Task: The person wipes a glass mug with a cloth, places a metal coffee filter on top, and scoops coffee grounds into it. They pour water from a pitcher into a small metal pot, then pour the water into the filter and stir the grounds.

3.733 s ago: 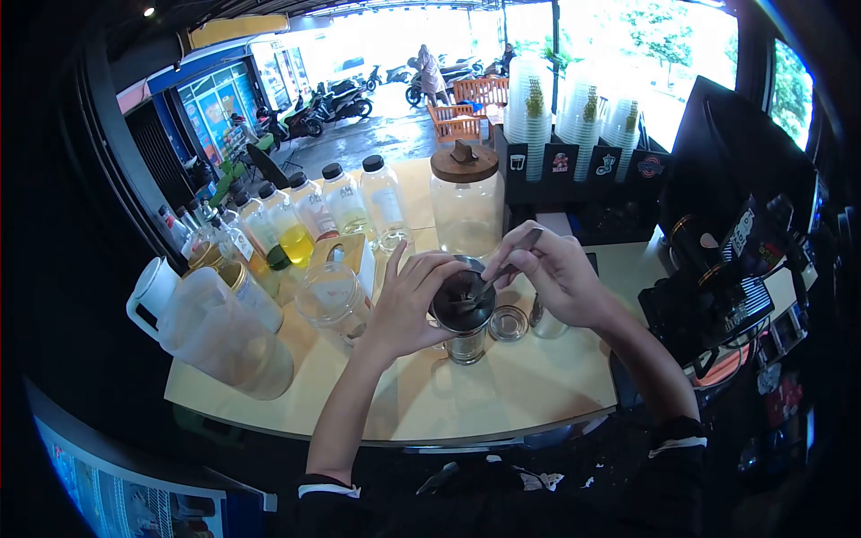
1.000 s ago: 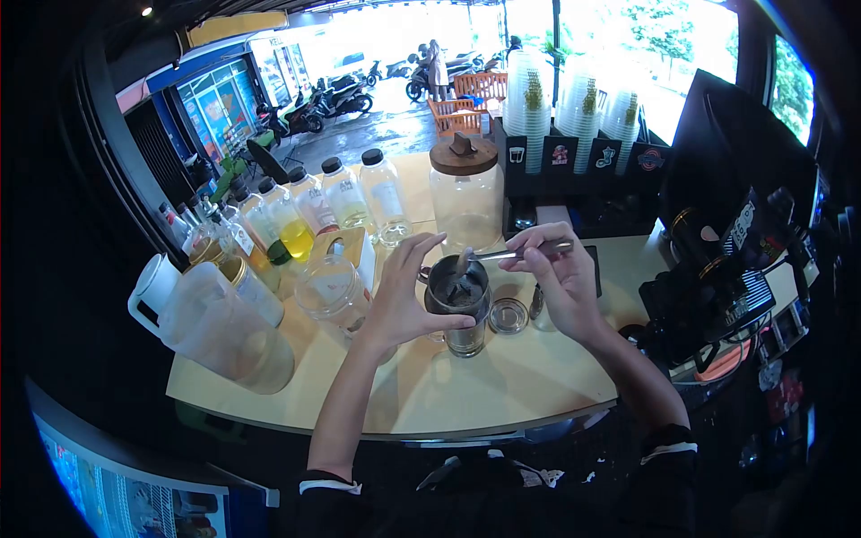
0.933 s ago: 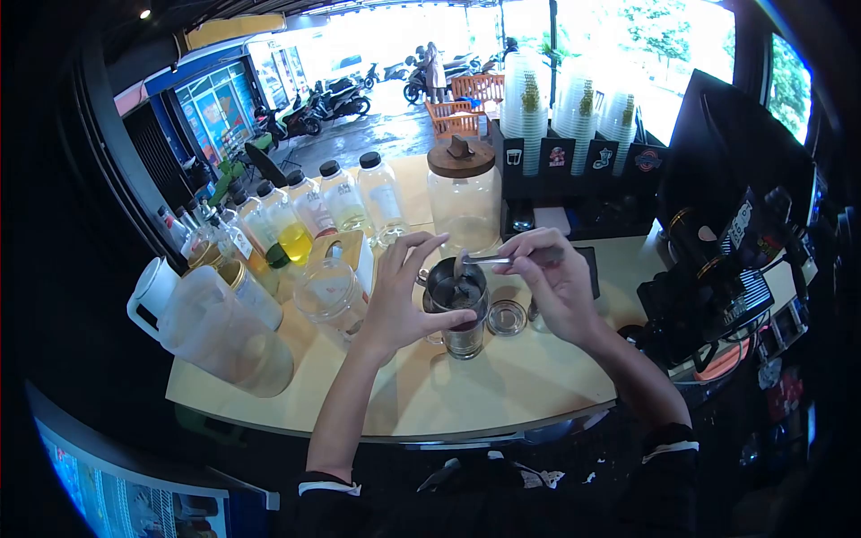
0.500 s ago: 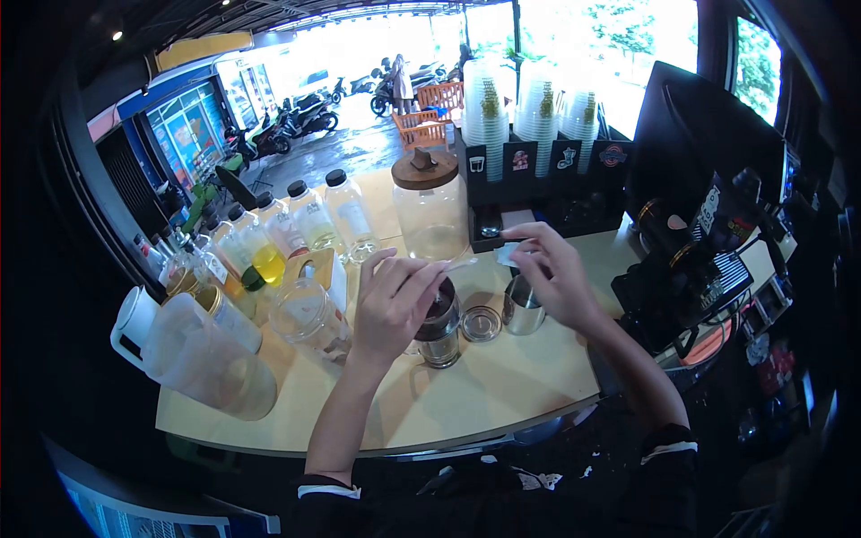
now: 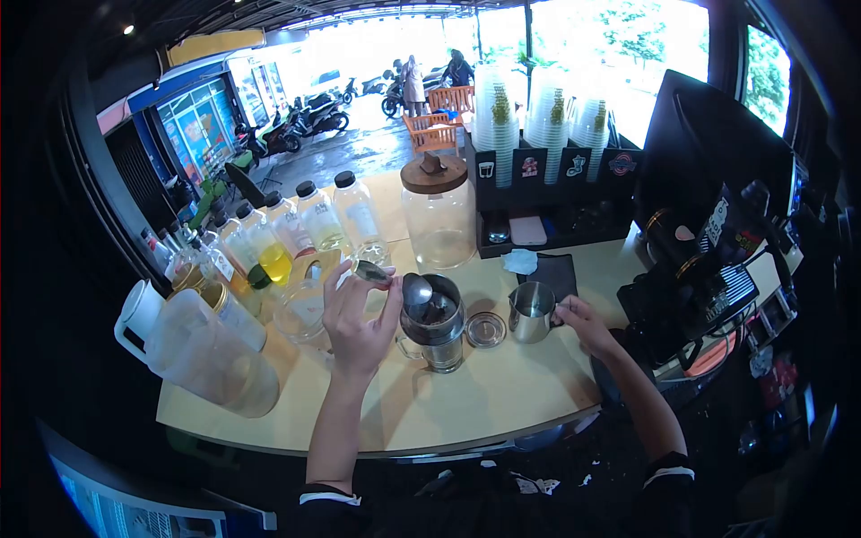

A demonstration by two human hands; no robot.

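Observation:
Pinched in my left hand (image 5: pixel 361 321) is a metal spoon (image 5: pixel 417 290), its bowl over the rim of a dark metal filter cup (image 5: pixel 435 321) that sits on a glass mug (image 5: pixel 443 357). Dark contents show inside the cup. My right hand (image 5: pixel 587 325) grips the handle of a steel pitcher (image 5: pixel 533 314), which stands upright on the counter. A round metal lid (image 5: pixel 485 330) lies between the mug and the pitcher. Behind the pitcher, a crumpled pale blue wrapper (image 5: pixel 519 261) rests beside a dark flat pad (image 5: pixel 558 274).
A large glass jar (image 5: pixel 439 220) with a wooden lid stands behind the cup. Capped bottles (image 5: pixel 316 218) and a plastic jug (image 5: pixel 211 350) are on the left. A black rack (image 5: pixel 560 193) holds stacked plastic cups. Coffee equipment (image 5: pixel 682 296) is at the right. People are outside.
My right hand has moved down from the small wrapper to the pitcher's handle. The wrapper now lies on the counter. My left hand has shifted left, and the spoon now shows clearly.

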